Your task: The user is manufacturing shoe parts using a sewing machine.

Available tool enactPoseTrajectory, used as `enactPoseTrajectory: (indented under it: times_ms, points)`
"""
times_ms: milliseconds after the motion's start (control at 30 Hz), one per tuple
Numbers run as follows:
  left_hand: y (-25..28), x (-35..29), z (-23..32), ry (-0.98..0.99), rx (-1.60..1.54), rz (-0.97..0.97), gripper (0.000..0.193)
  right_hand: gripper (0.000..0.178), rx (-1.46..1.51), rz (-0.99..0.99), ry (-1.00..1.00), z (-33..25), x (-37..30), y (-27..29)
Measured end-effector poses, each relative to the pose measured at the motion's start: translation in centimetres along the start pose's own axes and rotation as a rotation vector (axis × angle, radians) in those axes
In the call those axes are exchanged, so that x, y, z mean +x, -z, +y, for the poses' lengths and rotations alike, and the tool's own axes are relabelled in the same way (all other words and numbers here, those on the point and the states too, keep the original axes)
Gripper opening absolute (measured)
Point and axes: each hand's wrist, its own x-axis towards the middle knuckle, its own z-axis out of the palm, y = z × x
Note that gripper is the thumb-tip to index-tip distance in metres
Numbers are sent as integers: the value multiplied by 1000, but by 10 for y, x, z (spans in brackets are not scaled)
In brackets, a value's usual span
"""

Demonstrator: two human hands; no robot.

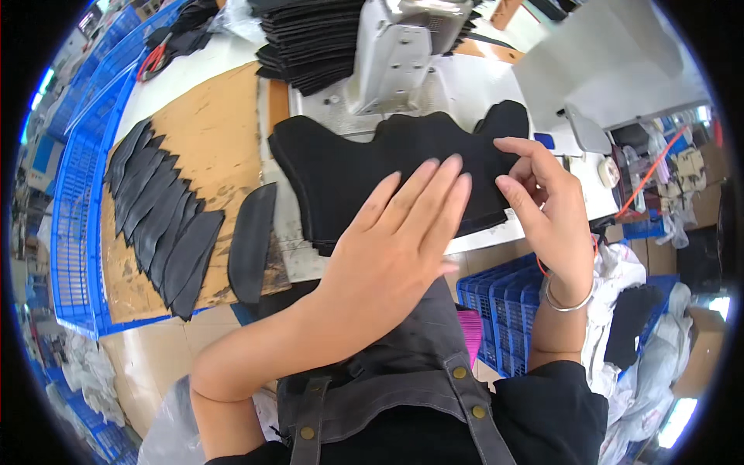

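A wavy-edged, matte black panel is overlaid by the flat, outstretched left hand; at its right edge, the right hand is held with grip parted.

Clock from view centre. 10: red-handled scissors on white tabletop. 11: clear plastic bag. 9: blue mesh basket. 2: pale bent sheet. Between 2 and 3: white roll, orange cord just beside. 4: blue crates, stacked. Between 7 and 8: translucent bag, tiled floor near it.
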Motion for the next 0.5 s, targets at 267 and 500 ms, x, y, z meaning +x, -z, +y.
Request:
enactPoseTrajectory:
  times_ms: [267, 500]
  points:
    - [-14, 1, 0, -2, 193, -6, 71, 28, 43, 21, 132, 14, -3, 5]
    - [-12, 3, 1, -4, 183, -26, 69, 28, 117, -2, 188, 21, -4, 8]
